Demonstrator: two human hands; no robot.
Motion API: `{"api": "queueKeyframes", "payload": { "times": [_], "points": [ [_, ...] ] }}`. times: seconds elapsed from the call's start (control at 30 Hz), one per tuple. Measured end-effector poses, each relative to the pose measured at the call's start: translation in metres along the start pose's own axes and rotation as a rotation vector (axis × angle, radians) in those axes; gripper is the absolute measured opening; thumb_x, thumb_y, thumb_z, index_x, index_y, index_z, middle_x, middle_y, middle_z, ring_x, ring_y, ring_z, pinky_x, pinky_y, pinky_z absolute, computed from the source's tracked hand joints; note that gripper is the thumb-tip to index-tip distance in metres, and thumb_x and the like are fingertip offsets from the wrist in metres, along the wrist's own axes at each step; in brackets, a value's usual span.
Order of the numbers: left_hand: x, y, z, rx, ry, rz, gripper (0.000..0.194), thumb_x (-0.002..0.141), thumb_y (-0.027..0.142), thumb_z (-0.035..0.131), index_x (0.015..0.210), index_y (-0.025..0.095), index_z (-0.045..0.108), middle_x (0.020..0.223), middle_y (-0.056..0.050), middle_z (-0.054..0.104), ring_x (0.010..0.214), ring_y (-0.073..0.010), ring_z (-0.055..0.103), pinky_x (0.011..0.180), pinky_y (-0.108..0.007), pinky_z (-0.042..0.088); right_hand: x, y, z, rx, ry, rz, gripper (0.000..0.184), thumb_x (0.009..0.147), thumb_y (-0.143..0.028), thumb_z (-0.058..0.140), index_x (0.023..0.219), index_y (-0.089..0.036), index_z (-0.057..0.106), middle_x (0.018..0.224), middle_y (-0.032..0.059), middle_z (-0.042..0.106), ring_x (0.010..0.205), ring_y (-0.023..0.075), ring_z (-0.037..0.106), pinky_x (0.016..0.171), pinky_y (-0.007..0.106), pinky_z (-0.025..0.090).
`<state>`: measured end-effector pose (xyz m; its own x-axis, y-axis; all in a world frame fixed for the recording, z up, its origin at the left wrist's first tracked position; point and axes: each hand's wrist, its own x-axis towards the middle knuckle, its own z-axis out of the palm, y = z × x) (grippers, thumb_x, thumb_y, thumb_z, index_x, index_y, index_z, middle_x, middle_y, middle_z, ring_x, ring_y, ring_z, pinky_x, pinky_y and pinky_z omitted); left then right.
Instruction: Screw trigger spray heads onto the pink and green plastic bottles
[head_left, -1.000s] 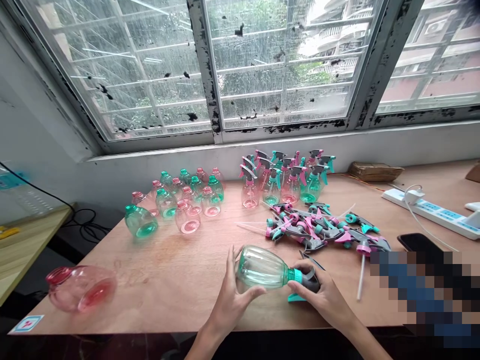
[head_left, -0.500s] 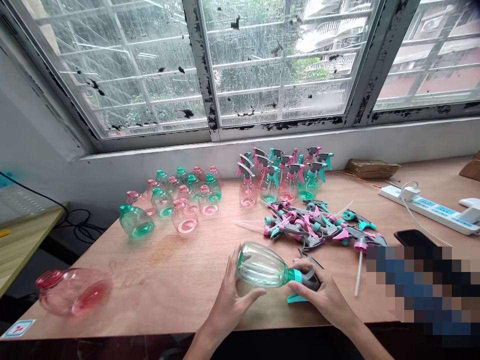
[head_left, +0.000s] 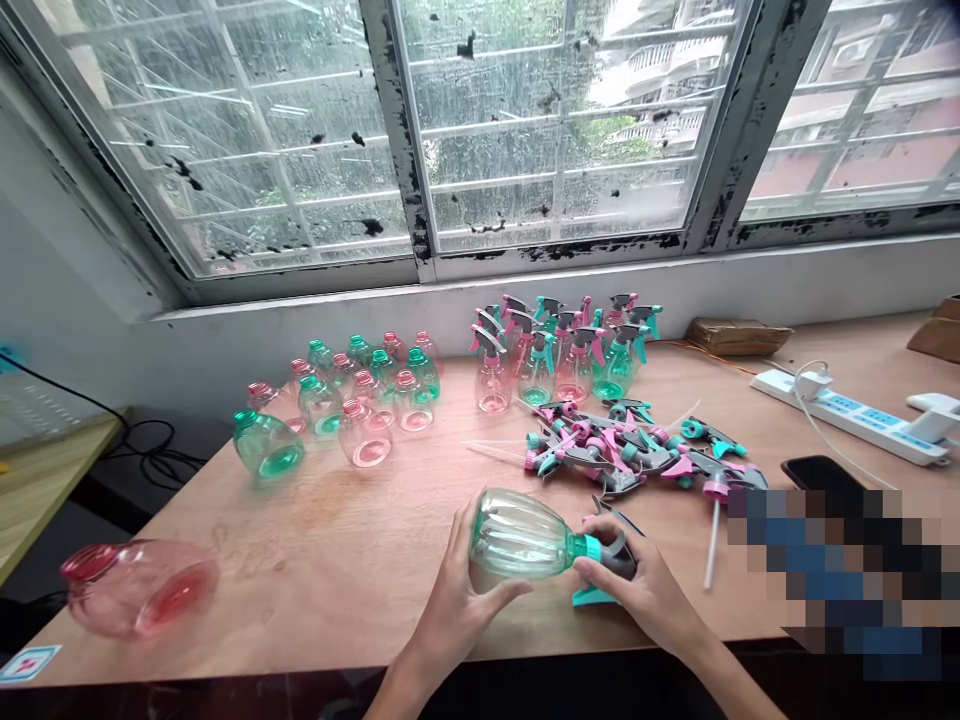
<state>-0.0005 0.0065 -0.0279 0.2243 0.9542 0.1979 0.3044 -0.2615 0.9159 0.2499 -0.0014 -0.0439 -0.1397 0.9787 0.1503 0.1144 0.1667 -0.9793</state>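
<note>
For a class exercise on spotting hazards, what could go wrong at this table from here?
The smooth green bottle could slip or twist in the left hand if the right hand turns the spray head hard. The pink bottle near the left edge of the table might be knocked off. The thin tube sticking out towards the front could catch a passing forearm.

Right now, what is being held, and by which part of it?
A green bottle: left hand around its base end, right hand at its spray head.
</note>
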Motion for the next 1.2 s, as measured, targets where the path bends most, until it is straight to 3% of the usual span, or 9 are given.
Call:
{"api": "queueKeyframes", "payload": {
  "times": [0.83,1.07,1.2],
  "points": [
    [0.001,-0.001,0.001,-0.009,0.010,0.000,0.092,0.080,0.035,0.081,0.154,0.035,0.025,0.152,-0.008,0.041,0.144,-0.0341,0.036,0.121,-0.049,0.030,0.002,-0.006,0.001,-0.090,0.011,-0.018,0.022,0.087,-0.042,0.071,0.101,-0.024,0.067,0.091,0.0008,0.064,0.081,0.0213,0.064,0.070,0.026,0.056],
    [0.001,0.003,-0.001,0.001,0.003,-0.009,0.090,0.083,0.036,0.078,0.155,0.038,0.025,0.151,-0.006,0.044,0.143,-0.0323,0.038,0.122,-0.048,0.028,0.002,-0.010,0.001,-0.070,0.012,-0.019,0.021,0.085,-0.041,0.073,0.097,-0.024,0.069,0.088,0.0014,0.067,0.078,0.0230,0.067,0.067,0.028,0.058],
    [0.001,0.003,-0.001,0.011,0.006,-0.008,0.090,0.083,0.037,0.078,0.155,0.040,0.024,0.157,-0.004,0.039,0.148,-0.0324,0.030,0.124,-0.050,0.023,0.001,-0.014,0.003,-0.007,0.021,0.019,0.026,0.084,-0.044,0.073,0.098,-0.023,0.068,0.085,0.0005,0.063,0.072,0.0214,0.066,0.065,0.030,0.061]
  ]
}}
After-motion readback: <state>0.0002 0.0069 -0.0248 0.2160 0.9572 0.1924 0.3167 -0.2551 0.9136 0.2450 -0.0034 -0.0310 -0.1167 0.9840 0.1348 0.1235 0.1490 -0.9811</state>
